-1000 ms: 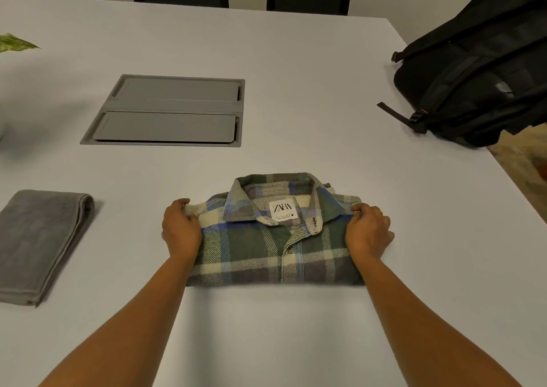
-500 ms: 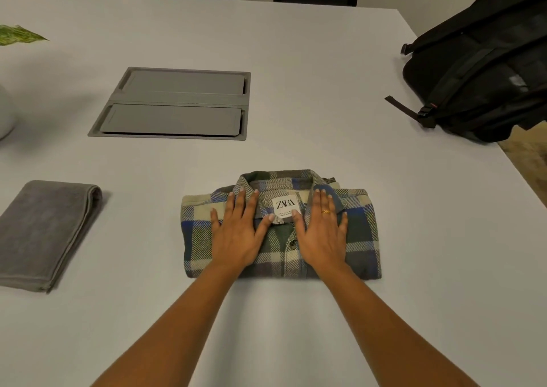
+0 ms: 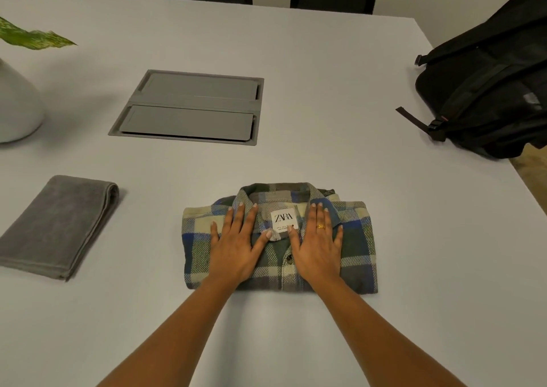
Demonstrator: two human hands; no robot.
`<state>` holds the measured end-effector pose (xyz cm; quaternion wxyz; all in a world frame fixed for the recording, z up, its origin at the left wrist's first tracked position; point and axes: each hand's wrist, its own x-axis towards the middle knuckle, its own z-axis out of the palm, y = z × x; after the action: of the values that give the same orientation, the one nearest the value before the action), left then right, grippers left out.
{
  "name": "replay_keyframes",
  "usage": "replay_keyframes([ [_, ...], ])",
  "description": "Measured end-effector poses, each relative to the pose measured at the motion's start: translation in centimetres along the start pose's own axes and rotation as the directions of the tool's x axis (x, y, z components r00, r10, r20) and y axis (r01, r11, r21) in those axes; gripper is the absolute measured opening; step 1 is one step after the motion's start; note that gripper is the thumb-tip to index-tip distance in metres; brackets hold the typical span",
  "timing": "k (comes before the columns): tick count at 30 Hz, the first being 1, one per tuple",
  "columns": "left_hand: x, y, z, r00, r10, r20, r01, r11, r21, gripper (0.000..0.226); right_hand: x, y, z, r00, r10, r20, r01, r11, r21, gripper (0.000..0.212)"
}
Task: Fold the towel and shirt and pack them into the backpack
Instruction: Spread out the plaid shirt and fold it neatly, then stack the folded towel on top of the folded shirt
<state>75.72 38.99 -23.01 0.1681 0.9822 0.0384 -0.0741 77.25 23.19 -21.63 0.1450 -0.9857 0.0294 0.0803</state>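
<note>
On table (image 3: pixel 325 76) far right: backpack (image 3: pixel 488 84), interior not visible. Shirt (image 3: pixel 358 244) folded at near centre, well apart from it. Left hand (image 3: pixel 236 247) and right hand (image 3: pixel 318 250) press flat on shirt, fingers straight, gripping nothing. Towel (image 3: pixel 59 227) folded, left. Hatch (image 3: pixel 189 108) and vase (image 3: pixel 14 105) sit behind.

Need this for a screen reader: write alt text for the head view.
Left hand and right hand press flat on a folded plaid shirt on a white table. A folded grey towel lies apart to its left; a black backpack sits far right.
</note>
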Motion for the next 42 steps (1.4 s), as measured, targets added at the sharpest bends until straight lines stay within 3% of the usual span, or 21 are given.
replay_keyframes([
  [5,-1.4,-1.1,0.0,1.0,-0.021,-0.008,0.021,1.0,-0.009,0.088,-1.4,-0.9,0.2,0.999,-0.026,0.022,0.026,1.0,-0.002,0.072],
  [10,-1.1,-1.0,-0.4,1.0,-0.005,0.005,0.005,1.0,0.0,0.099,-1.3,-0.9,0.2,1.0,-0.013,0.006,0.014,1.0,-0.021,0.071],
  [15,-1.7,-1.8,-1.8,0.998,0.03,0.049,-0.027,0.997,-0.067,0.065,-1.8,-1.5,0.0,0.999,0.034,-0.035,-0.036,0.998,-0.052,0.067],
  [21,-2.7,-8.7,-5.2,1.0,0.022,-0.003,-0.022,0.996,-0.087,0.072,-1.7,-4.0,-0.6,0.962,0.055,-0.267,-0.072,0.996,-0.055,0.05],
  [25,-2.5,-15.5,-7.6,0.991,-0.106,-0.082,0.099,0.991,-0.089,0.066,-1.6,-8.3,0.0,0.89,-0.064,-0.452,0.091,0.995,0.037,0.037],
  [29,-2.1,-22.3,-9.2,0.954,-0.287,-0.093,0.288,0.958,0.002,0.07,-2.3,-13.6,2.2,0.874,-0.32,-0.367,0.349,0.937,0.014,0.044],
  [33,-1.6,-27.1,-10.0,0.915,-0.402,-0.028,0.403,0.914,0.043,0.08,-2.7,-19.9,4.7,0.788,-0.525,-0.322,0.563,0.826,0.028,0.037],
  [38,-2.1,-30.0,-9.2,0.938,-0.342,0.045,0.338,0.938,0.081,0.085,-2.9,-24.3,7.1,0.739,-0.638,-0.215,0.666,0.741,0.09,0.031],
  [42,-3.0,-31.3,-8.6,0.97,-0.239,0.035,0.233,0.965,0.124,0.079,-2.6,-25.5,8.0,0.756,-0.64,-0.137,0.654,0.747,0.119,0.018],
])
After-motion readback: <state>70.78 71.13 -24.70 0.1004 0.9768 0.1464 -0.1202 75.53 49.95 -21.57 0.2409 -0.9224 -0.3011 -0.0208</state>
